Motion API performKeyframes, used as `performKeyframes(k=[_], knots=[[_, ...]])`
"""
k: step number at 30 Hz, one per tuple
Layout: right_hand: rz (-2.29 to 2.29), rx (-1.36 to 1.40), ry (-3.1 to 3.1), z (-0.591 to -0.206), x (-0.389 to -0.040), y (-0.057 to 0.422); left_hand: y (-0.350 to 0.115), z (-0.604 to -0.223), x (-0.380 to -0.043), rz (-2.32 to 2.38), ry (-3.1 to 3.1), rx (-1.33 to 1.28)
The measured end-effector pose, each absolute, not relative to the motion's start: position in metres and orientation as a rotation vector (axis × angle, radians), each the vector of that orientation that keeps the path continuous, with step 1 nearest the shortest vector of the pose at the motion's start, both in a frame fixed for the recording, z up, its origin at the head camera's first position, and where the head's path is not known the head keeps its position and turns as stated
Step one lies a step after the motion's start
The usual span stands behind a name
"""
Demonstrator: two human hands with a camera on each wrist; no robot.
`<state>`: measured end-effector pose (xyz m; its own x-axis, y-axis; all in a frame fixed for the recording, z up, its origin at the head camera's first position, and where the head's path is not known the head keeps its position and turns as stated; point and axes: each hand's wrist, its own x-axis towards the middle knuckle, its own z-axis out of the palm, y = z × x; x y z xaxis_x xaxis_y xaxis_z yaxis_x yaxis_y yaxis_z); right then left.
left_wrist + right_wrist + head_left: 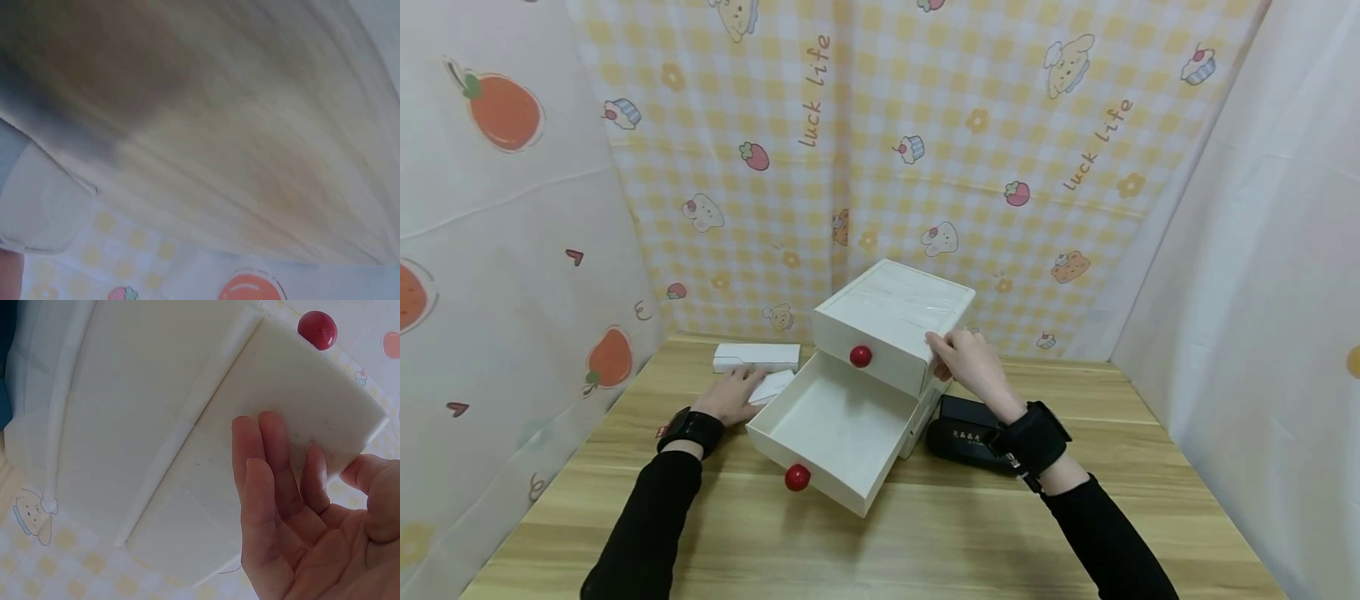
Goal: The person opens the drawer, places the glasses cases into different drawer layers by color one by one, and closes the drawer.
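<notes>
A white drawer unit [895, 304] stands at the middle of the table, with a red knob [861, 357] on its upper drawer. Its lower drawer [835, 417] is pulled far out and has another red knob [797, 477]. My right hand [973, 362] touches the unit's upper right side; in the right wrist view its fingers lie nearly straight along the white side panel [206, 481], thumb at the edge. Left of the drawer, my left hand [730, 396] holds the end of a small white box [772, 387] between thumb and fingers. The left wrist view barely shows that hand.
Behind my left hand lies a longer white box [756, 357]. A black case [966, 433] with light lettering sits right of the drawer unit, under my right forearm. Patterned cloth [880, 192] hangs behind the wooden table [760, 550], with white cloth on both sides.
</notes>
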<state>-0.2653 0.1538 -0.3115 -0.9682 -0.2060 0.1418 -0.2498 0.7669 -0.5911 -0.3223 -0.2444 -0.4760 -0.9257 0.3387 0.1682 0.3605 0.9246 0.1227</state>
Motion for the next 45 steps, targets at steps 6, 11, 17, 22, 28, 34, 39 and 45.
performKeyframes(k=[6,11,17,22,28,34,39,45], knots=[[0.974,0.371,-2.879,-0.311,-0.265,0.154,-0.252,-0.449,-0.315,-0.291,-2.887,-0.521],[0.968,0.386,-2.881,-0.311,-0.264,0.154,-0.254,-0.423,-0.307,-0.339,-2.782,-0.584],[0.976,0.392,-2.883,-0.312,-0.264,0.154,-0.250,-0.393,-0.295,-0.277,-2.645,-0.700],[0.976,0.390,-2.880,-0.312,-0.265,0.153,-0.238,-0.372,-0.283,-0.236,-2.598,-0.796],[0.966,0.392,-2.887,-0.312,-0.263,0.153,-0.216,-0.352,-0.269,-0.216,-2.572,-0.930],[0.966,0.391,-2.889,-0.312,-0.262,0.152,-0.192,-0.345,-0.263,-0.127,-2.488,-1.066],[0.963,0.394,-2.893,-0.313,-0.262,0.152,-0.179,-0.345,-0.261,-0.016,-2.402,-1.161],[0.952,0.372,-2.894,-0.313,-0.263,0.153,-0.170,-0.346,-0.257,0.073,-2.287,-1.267]])
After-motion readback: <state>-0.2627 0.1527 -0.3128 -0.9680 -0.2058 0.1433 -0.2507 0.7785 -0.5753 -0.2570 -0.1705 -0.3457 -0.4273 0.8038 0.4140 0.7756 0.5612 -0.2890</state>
